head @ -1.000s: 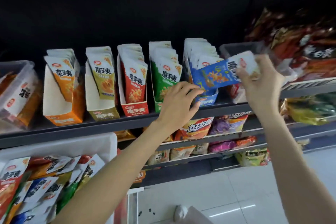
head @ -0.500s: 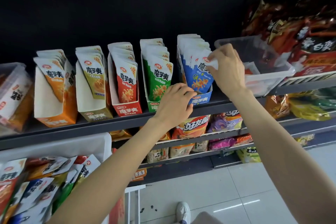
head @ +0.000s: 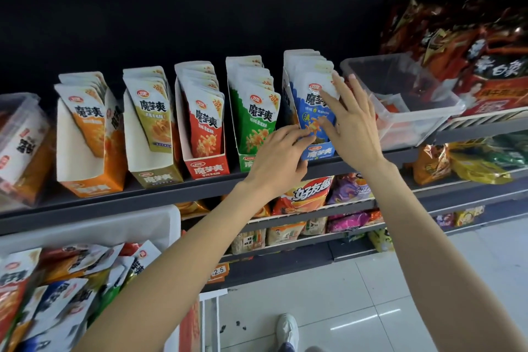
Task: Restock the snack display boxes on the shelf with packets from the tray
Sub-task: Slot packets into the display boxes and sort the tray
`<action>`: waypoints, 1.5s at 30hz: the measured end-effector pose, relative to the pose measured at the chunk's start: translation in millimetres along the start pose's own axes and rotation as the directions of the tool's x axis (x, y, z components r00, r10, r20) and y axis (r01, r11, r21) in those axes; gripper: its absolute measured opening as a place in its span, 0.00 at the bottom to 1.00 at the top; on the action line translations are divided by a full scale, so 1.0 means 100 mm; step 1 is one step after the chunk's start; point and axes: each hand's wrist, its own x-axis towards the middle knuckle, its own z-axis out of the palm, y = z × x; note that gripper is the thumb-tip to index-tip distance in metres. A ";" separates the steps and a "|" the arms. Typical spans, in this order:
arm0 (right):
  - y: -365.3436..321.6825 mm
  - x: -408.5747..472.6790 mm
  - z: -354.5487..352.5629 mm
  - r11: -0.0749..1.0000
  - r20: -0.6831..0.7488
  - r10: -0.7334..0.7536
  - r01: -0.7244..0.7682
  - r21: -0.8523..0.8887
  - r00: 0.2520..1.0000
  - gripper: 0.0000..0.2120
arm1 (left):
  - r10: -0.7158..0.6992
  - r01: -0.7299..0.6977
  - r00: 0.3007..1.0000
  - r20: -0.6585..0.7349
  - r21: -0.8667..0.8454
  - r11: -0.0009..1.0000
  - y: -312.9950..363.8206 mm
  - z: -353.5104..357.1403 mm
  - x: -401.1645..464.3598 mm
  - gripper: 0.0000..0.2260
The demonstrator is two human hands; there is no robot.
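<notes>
Several display boxes stand in a row on the dark shelf (head: 171, 194): orange (head: 91, 183), olive (head: 155, 177), red (head: 205, 170), green (head: 245, 161) and blue (head: 321, 151). The front blue packet (head: 310, 111) stands upright in the blue box. My right hand (head: 350, 126) lies flat against that packet with straight fingers. My left hand (head: 281, 158) touches the packet's lower edge with its fingertips, above the box front. A white tray (head: 114, 226) at lower left holds several mixed packets (head: 57, 294).
A clear plastic bin (head: 400, 100) sits right of the blue box with a few items inside. Large red snack bags (head: 471, 51) fill the upper right. Lower shelves (head: 314, 217) hold chip bags. A clear bin (head: 20, 134) stands at far left. Tiled floor below.
My right hand has let go of the blue packet, now standing in the blue box, and flattened against it. My left hand has shifted up to the packet's lower edge.
</notes>
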 end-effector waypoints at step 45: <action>-3.87 -0.60 0.40 0.175 0.833 -0.154 -0.815 0.552 0.531 0.06 | -0.610 0.570 0.768 -0.196 -0.228 0.790 -1.33 -1.42 -3.60 0.33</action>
